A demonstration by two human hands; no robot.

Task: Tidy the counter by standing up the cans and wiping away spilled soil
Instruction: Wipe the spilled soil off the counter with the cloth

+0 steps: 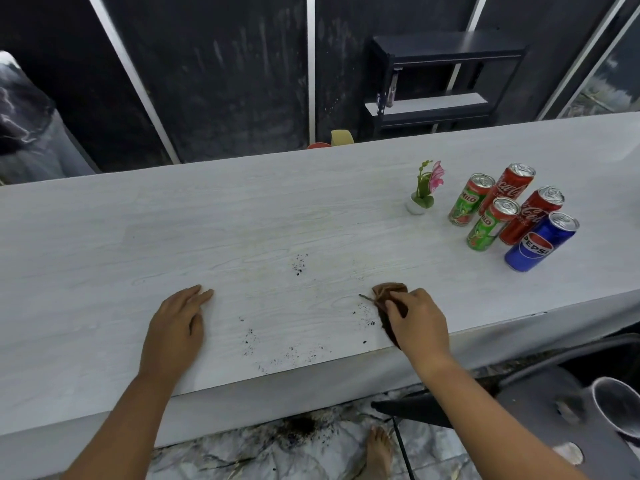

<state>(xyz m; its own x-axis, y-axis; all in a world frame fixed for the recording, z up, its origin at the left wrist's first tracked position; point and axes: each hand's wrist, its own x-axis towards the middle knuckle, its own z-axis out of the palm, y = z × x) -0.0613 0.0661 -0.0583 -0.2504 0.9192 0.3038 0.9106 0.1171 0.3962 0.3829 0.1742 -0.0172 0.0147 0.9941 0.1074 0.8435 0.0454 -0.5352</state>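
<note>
Several cans stand upright in a cluster at the right of the white counter (173, 237): two green Milo cans (470, 199), two red Coca-Cola cans (512, 187) and a blue Pepsi can (540, 241). Dark soil specks (299, 265) dot the counter's middle, and more soil (287, 353) lies near the front edge. My right hand (417, 318) grips a brown cloth (389, 292) pressed on the counter near the front edge. My left hand (176, 323) rests flat on the counter, holding nothing.
A small white pot with a pink flower (424, 192) stands left of the cans. A black shelf (440, 84) is behind the counter. Soil (301, 426) lies on the marble floor below, near a bare foot (379, 452). A grey bin (616, 407) sits lower right.
</note>
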